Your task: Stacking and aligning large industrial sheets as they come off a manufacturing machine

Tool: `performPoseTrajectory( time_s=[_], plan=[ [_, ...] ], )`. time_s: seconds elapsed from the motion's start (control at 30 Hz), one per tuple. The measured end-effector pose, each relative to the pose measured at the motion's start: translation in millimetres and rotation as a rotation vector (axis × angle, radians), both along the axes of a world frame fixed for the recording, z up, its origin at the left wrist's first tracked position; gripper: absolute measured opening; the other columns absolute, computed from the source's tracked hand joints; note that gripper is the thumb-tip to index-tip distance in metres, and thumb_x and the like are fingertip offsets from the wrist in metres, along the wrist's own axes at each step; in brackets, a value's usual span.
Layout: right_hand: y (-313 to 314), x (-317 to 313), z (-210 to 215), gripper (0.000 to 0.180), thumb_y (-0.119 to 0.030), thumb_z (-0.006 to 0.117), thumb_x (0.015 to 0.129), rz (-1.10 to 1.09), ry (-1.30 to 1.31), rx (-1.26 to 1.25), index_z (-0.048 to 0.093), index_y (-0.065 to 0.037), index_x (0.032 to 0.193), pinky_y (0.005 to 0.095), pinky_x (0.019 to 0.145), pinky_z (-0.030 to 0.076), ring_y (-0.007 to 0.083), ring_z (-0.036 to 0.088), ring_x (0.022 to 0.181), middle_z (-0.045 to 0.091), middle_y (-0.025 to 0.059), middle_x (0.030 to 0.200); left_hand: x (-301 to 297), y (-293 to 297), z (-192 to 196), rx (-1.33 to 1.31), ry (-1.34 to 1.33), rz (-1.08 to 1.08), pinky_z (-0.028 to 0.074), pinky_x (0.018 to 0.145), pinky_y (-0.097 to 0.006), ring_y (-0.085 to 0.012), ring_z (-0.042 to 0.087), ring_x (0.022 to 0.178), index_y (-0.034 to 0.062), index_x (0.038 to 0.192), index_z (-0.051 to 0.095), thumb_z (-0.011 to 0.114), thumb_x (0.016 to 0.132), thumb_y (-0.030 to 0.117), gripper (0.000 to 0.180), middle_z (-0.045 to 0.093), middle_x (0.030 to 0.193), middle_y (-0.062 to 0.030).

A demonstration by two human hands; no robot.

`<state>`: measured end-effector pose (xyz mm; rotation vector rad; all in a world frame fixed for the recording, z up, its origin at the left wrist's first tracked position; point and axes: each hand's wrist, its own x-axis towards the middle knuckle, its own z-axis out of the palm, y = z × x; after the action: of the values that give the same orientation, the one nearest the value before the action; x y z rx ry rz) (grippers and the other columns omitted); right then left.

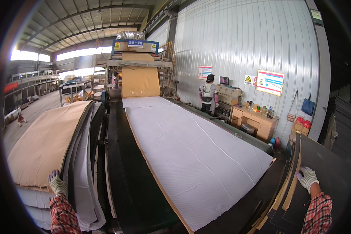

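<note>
My left hand [57, 184], in a striped knit glove, lies with fingers stretched out on the near edge of a tan sheet [46, 140]. That sheet tops a stack at the left, with white quilted sheets [82, 187] hanging below and beside it. My right hand [308, 178], gloved the same way, rests on a dark grey board [327, 163] near its tan-edged left side. Its fingers look apart, with the thumb toward the edge. Between my hands, a long white quilted sheet [198, 156] with a tan border lies creased on a dark conveyor [132, 183].
A large machine [136, 48] at the far end carries a hanging tan web [140, 82]. A co-worker [209, 95] stands by a control cabinet [229, 93] on the right. Beside it is a wooden desk [257, 119] with bottles. A blue bag [308, 106] hangs on the wall.
</note>
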<state>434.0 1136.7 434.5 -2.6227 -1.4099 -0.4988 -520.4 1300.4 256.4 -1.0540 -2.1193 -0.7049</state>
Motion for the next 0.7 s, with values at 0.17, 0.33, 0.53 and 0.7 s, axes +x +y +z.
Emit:
performPoseTrajectory(
  time_s=[0.17, 0.33, 0.53, 0.7],
  plan=[
    [0, 1, 0, 0.045, -0.036, 0.050, 0.084, -0.007, 0.013, -0.023, 0.053, -0.004, 0.115, 0.0427, 0.090, 0.038, 0.0348, 0.051, 0.105, 0.054, 0.0176, 0.115, 6, -2, 5, -0.039, -0.021, 0.004, 0.032, 0.100, -0.041, -0.0311, 0.046, 0.113, 0.0005, 0.113, 0.053, 0.062, 0.073, 0.025, 0.048, 0.053, 0.118, -0.0178],
    [0, 5, -2, 0.045, -0.037, 0.050, 0.084, 0.008, 0.006, -0.014, 0.053, -0.004, 0.115, 0.0426, 0.090, 0.038, 0.0344, 0.051, 0.105, 0.054, 0.0173, 0.115, 10, -4, 8, -0.040, -0.030, 0.002, 0.032, 0.100, -0.041, -0.0312, 0.046, 0.113, 0.0004, 0.113, 0.053, 0.062, 0.073, 0.026, 0.048, 0.053, 0.118, -0.0179],
    [0, 11, -5, 0.045, -0.037, 0.049, 0.084, 0.013, -0.011, -0.013, 0.053, -0.004, 0.115, 0.0428, 0.090, 0.039, 0.0342, 0.051, 0.105, 0.054, 0.0172, 0.116, 4, -1, 3, -0.021, -0.036, -0.001, 0.030, 0.101, -0.043, -0.0307, 0.046, 0.113, 0.0008, 0.113, 0.054, 0.064, 0.071, 0.029, 0.051, 0.052, 0.119, -0.0171],
    [0, 5, -4, 0.042, -0.034, 0.050, 0.083, 0.030, -0.013, 0.021, 0.056, -0.003, 0.110, 0.0409, 0.091, 0.039, 0.0352, 0.051, 0.104, 0.056, 0.0197, 0.111, -3, 1, -2, -0.024, -0.023, 0.002, 0.030, 0.101, -0.042, -0.0306, 0.046, 0.113, 0.0010, 0.113, 0.053, 0.064, 0.071, 0.028, 0.051, 0.052, 0.119, -0.0170]
  ],
)
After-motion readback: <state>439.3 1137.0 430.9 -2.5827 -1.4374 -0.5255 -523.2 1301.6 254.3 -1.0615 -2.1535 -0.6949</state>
